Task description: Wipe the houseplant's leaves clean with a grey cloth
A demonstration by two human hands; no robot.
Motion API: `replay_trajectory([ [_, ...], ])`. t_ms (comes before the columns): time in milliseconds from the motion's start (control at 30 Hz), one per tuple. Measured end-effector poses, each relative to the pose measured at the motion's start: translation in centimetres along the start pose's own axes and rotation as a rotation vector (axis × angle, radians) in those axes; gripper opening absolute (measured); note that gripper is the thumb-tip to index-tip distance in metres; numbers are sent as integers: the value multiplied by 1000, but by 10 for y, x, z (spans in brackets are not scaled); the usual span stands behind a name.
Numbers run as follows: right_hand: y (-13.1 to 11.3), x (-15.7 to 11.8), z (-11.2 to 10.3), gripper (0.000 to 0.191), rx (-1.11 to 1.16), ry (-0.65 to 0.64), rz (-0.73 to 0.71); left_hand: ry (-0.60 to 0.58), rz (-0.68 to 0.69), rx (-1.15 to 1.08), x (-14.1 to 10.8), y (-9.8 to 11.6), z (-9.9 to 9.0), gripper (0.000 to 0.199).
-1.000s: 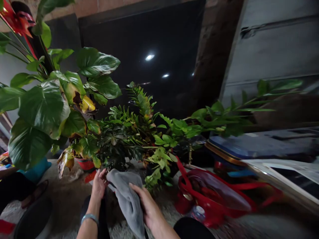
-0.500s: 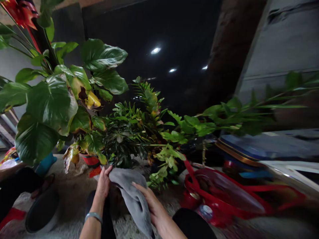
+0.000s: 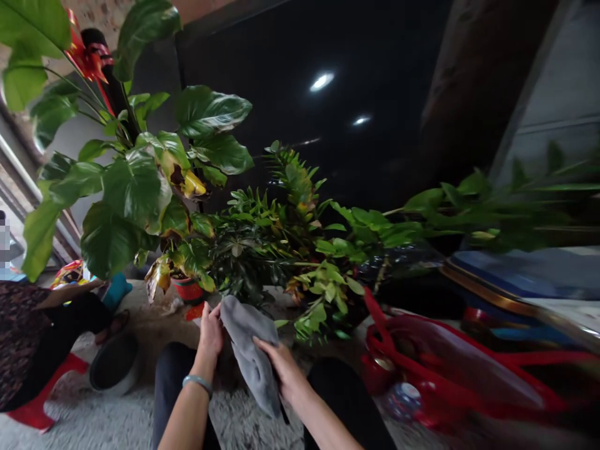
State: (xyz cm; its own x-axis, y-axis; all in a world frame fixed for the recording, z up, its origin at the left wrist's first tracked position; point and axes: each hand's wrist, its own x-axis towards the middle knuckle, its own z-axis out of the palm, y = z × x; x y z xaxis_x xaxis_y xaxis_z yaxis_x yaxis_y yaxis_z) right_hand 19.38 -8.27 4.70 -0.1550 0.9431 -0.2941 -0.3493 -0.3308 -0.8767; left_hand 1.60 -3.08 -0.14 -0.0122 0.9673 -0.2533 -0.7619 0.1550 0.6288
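A soft grey plush fabric piece (image 3: 248,340) hangs at a slant over my lap, with a thin dark strip at its lower end. My right hand (image 3: 280,367) grips its right side, the thumb lying over the fabric. Just beside its upper left edge is my left hand (image 3: 210,331), fingers stretched upward and apart. Whether those fingertips touch the fabric is hard to see. A pale bangle (image 3: 198,382) circles my left wrist. My knees lie below and on both sides of the fabric.
Leafy potted plants (image 3: 131,187) fill the space ahead, one in a red pot (image 3: 186,289). To the right are a red bag (image 3: 450,369) and a blue-lidded box (image 3: 525,275). At left, a person (image 3: 28,337) sits on a red stool (image 3: 47,394) near a dark bucket (image 3: 114,365).
The view has swung left, so the scene sits farther right and more of the seated person shows. My left hand's fingers look more spread; my right hand still grips the grey fabric.
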Motion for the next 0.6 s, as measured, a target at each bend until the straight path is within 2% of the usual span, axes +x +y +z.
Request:
replay_trajectory([
  [100, 10, -29, -25, 27, 88, -4, 32, 31, 41, -6, -12, -13, 1, 61],
  [167, 9, -38, -38, 30, 150, 2, 48, 115, 30, 10, -18, -27, 0, 51],
  [267, 10, -42, -52, 30, 282, 30, 81, 298, -80, 83, -29, -56, -8, 29],
  [333, 16, -42, -61, 31, 374, 48, 93, 380, -192, 135, -37, -81, -17, 18],
  [467, 38, -45, -76, 33, 422, 95, 90, 428, -388, 254, -54, -123, -34, 10],
  [600, 65, -50, -92, 36, 349, 216, 79, 429, -430, 382, -58, -137, -38, 13],
])
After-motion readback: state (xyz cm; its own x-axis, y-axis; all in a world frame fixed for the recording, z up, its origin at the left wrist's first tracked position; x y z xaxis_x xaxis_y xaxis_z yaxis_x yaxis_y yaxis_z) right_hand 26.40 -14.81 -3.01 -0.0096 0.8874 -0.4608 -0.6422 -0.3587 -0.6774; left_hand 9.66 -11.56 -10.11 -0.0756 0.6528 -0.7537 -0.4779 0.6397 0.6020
